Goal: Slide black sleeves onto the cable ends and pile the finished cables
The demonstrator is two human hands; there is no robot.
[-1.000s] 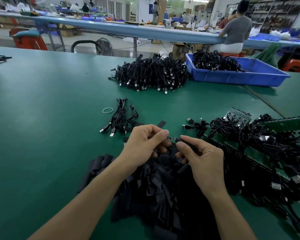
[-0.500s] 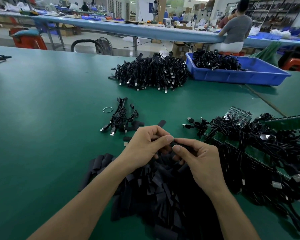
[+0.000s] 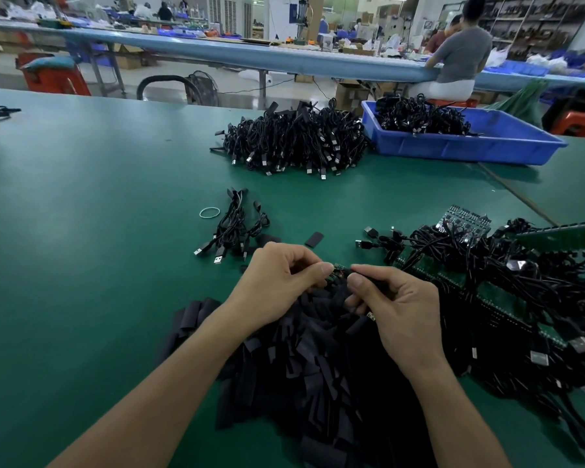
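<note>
My left hand (image 3: 277, 275) and my right hand (image 3: 395, 305) meet above a heap of flat black sleeves (image 3: 304, 366). Between the fingertips shows a small green cable end (image 3: 338, 270). The left hand's thumb and fingers pinch that end. My right hand pinches a black sleeve (image 3: 368, 276) lined up with it; how far the sleeve overlaps the end is hidden by the fingers. A small pile of black cables (image 3: 232, 228) with USB plugs lies just beyond my left hand. A tangle of black cables (image 3: 493, 282) lies over green boards at my right.
A large heap of black cables (image 3: 294, 140) sits at the far middle, beside a blue tray (image 3: 470, 146) holding more cables. A rubber band (image 3: 209, 212) and a loose sleeve (image 3: 314, 238) lie on the green table (image 3: 81, 231). A person sits at a far bench.
The hands closed together half a second ago, then drew slightly apart, so the green cable end shows again between the fingertips. Both stay above the sleeve heap.
</note>
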